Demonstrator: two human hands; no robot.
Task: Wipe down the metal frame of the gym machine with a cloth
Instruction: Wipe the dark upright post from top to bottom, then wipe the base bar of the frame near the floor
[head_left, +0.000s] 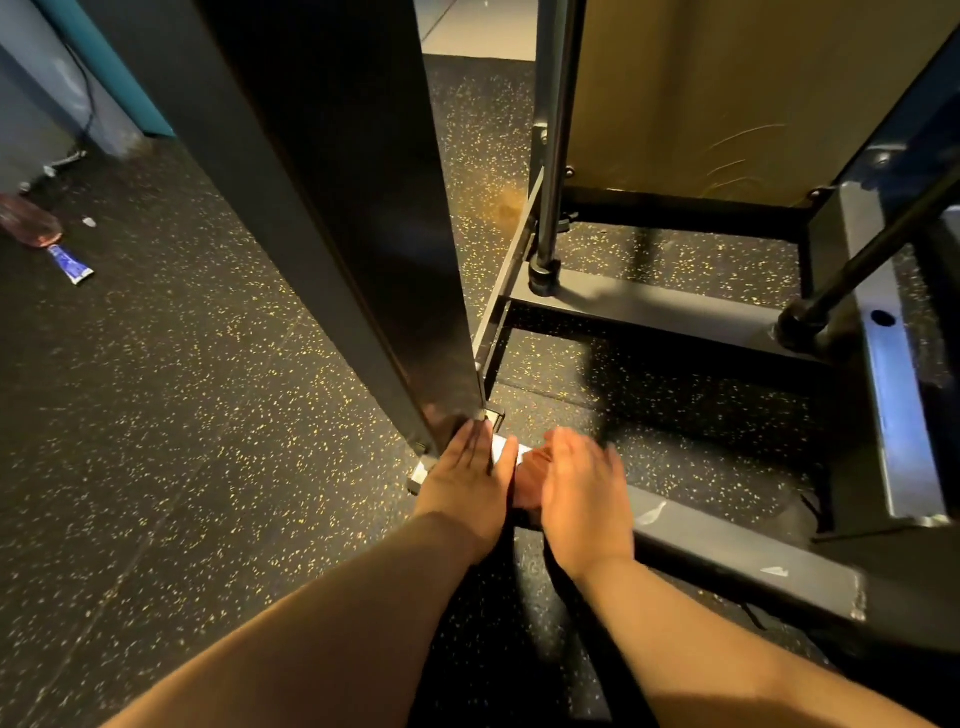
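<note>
A: We've got a black rubber floor (182, 441) with yellow flecks, wall at the far edge.

B: Where's the metal frame (727, 551)?

A: It's dark-painted. We mark its low base bar running from centre out to 4 o'clock. Its wide upright post (363, 234) rises from the bar's near end toward 12.

B: And the cloth (530, 483)?

A: It's a reddish bundle on the base bar, right at the foot of the post, between the two hands. There's a white patch just at its 11 o'clock, and we can't tell what it is.

B: Hands?

A: The left hand (467, 478) is flat, fingers straight, tips against the post's bottom corner, holding nothing. The right hand (582, 493) lies over the cloth and is motion-blurred. We can't tell whether its fingers curl round the cloth or just press on it.

B: Farther out?

A: At 1 o'clock we see a shiny guide rod (553, 156) standing in a crossbar, with a tan panel (727, 93) behind it. Well apart at 9 to 10 o'clock, a pink bottle (28, 221) lies on the floor with a blue tube (70, 265) just beside it. A cable (85, 104) hangs down the wall above them.
</note>
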